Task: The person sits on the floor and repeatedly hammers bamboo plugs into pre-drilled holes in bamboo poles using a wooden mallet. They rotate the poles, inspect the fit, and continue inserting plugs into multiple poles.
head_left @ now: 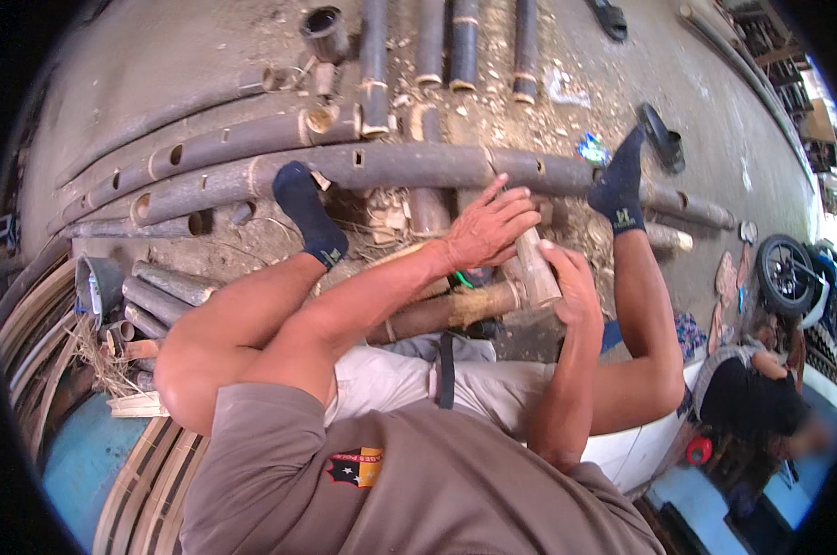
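My right hand is clamped around a pale wooden piece between my knees, just on the near side of a long dark bamboo pole. My left hand reaches over its upper end, fingers stretched; with the palm hidden, I cannot tell whether it grips.

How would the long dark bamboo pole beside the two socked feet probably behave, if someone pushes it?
The bamboo pole would likely want to roll, because its sides look round. It is probably stiff, judging by its thick, woody body. It may be light for its size, since the cut openings suggest a hollow inside.
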Demonstrator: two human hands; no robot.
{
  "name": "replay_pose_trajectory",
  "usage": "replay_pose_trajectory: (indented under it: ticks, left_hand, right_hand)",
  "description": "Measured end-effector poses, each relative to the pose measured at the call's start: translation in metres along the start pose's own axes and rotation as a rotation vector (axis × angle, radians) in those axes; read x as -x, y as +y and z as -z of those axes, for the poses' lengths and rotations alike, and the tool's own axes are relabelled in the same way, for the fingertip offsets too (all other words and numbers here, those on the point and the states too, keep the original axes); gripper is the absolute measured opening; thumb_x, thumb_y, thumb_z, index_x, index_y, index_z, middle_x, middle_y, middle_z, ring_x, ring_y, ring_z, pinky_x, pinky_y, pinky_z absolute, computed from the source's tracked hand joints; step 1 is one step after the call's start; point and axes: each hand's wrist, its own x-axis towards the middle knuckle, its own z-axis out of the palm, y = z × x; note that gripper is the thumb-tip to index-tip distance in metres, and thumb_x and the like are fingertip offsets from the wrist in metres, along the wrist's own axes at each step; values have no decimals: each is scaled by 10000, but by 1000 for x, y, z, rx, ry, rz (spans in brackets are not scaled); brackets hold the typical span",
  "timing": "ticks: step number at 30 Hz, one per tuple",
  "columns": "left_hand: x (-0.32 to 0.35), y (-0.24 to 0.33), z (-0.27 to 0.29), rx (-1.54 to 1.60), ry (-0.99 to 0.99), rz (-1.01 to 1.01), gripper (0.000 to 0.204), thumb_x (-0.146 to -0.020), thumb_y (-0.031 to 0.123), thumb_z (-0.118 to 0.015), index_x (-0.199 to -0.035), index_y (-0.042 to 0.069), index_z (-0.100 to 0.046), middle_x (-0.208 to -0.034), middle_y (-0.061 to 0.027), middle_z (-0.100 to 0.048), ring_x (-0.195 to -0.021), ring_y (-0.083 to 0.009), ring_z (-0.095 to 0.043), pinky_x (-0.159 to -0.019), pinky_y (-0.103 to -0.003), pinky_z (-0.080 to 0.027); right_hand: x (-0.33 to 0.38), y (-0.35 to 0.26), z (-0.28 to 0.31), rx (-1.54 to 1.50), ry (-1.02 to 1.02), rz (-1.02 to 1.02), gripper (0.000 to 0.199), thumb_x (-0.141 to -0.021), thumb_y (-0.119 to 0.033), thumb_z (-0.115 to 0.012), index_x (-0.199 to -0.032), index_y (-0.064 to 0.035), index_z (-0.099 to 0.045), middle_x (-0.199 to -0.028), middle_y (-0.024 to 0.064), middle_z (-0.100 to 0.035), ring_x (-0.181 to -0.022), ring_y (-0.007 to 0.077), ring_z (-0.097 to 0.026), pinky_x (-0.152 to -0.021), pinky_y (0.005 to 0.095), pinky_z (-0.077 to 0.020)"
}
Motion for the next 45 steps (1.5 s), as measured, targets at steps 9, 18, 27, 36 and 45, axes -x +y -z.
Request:
replay_pose_trajectory:
  ticks: [9,18,27,36,45]
  left_hand:
    - [-49,-97,92,363,829,757,522,-870,368,-754,-1201,2,-585,-1041,-180,-720,-927,-315,-704,-855,-437,-551]
    - [-43,-283,245,418,1251,818,506,-982,406,-687,-1178,-45,-566,-899,-76,-622,-798,-196,-602,-766,-362,-511]
    - [-29,-376,239,30,1137,961,565,-884,361,-770,-1217,-62,-598,-1135,-249,-717,-1072,-383,-685,-979,-452,-496]
    - [-33,-382,223,-68,1037,980,511,-882,344,-753,-1183,-52,-638,-1119,-238,-738,-1056,-382,-704,-960,-463,-512]
    - [-88,-184,176,388,1146,716,421,-862,236,-734,-1164,-14,-580,-954,-125,-685,-783,-199,-645,-695,-395,-536]
  right_hand:
    - [5,127,-54,1657,-229,493,650,-811,-385,-793,-1397,-205,-577,-1202,137,-610,-1138,354,-591,-963,577,-489]
    - [-7,164,-44,1817,-203,523,523,-859,-274,-709,-1365,-227,-586,-1328,234,-533,-1286,428,-487,-1143,673,-298]
    - [17,-2,-65,1112,-302,-219,793,-739,-500,-826,-1394,-125,-583,-1277,243,-664,-1179,448,-640,-996,477,-515]
    - [30,-17,-45,-471,-116,11,932,-860,-658,-671,-1456,19,-438,-1210,219,-623,-950,336,-695,-842,457,-607]
    - [43,-12,-32,-841,-134,206,864,-911,-673,-597,-1423,7,-444,-1135,200,-603,-895,333,-677,-746,489,-600]
